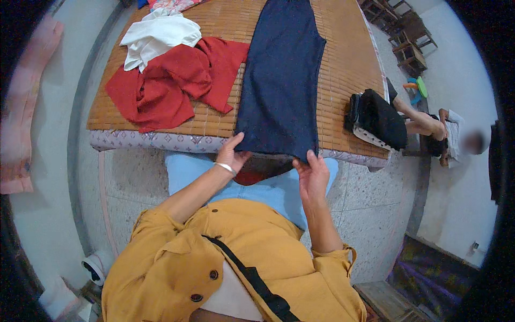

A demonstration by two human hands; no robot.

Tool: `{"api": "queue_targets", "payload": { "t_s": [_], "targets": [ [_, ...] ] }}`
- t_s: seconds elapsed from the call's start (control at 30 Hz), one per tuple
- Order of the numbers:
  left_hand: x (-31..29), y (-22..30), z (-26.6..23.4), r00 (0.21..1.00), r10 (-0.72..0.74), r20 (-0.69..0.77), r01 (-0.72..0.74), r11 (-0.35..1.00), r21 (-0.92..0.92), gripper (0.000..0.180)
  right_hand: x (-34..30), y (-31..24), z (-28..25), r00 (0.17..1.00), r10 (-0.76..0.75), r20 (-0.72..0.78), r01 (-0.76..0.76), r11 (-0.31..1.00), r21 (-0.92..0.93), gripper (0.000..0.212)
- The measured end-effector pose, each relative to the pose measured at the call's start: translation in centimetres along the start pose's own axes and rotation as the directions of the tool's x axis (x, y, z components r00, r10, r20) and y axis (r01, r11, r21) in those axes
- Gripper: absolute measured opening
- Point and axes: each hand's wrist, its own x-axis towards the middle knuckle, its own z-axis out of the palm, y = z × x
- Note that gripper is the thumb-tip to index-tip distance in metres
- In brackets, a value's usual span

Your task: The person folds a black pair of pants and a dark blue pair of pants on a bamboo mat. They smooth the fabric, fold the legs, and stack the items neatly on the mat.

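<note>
A long dark navy garment (281, 75) lies flat along the bamboo mat (348, 70) of a bed, its near edge at the bed's front. My left hand (232, 153), with a silver bangle on the wrist, pinches the garment's near left corner. The near right corner is gripped by my right hand (313, 174). Both of my mustard-yellow sleeves come up from the lower edge.
A red garment (171, 86) and a white garment (158, 35) lie crumpled on the mat's left side. A folded black garment (378, 118) sits at the mat's right edge. A person sits on the floor at right, near wooden stools (407, 40). A pink cloth (24, 107) hangs far left.
</note>
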Motion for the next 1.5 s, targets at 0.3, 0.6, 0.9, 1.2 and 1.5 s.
{"api": "queue_targets", "payload": {
  "t_s": [0.3,0.6,0.9,1.2,1.5],
  "targets": [
    [-5.3,5.6,-0.2,0.828,0.379,0.413,-0.555,0.449,0.700,0.035,-3.1,2.6,-2.9,0.993,0.036,0.111,0.010,0.921,-0.389,0.027],
    [-8.4,8.6,1.5,0.914,0.029,0.404,-0.395,0.292,0.871,0.013,-3.2,0.9,-4.6,0.978,0.005,0.210,0.090,0.895,-0.438,0.019],
    [-9.8,9.1,0.7,0.957,-0.049,0.284,-0.270,0.196,0.943,0.018,-4.2,0.9,-5.4,0.927,0.317,0.198,-0.212,0.882,-0.420,0.019],
    [-10.6,10.6,2.5,0.936,-0.019,0.352,-0.315,0.400,0.860,0.016,-4.7,-1.9,-3.9,0.880,0.098,0.465,0.214,0.792,-0.572,0.036],
    [-18.0,14.8,15.7,0.668,0.112,0.736,-0.729,0.294,0.618,0.018,-6.5,-13.9,0.6,0.282,-0.674,0.683,0.847,-0.159,-0.507,0.025]
  ]
}}
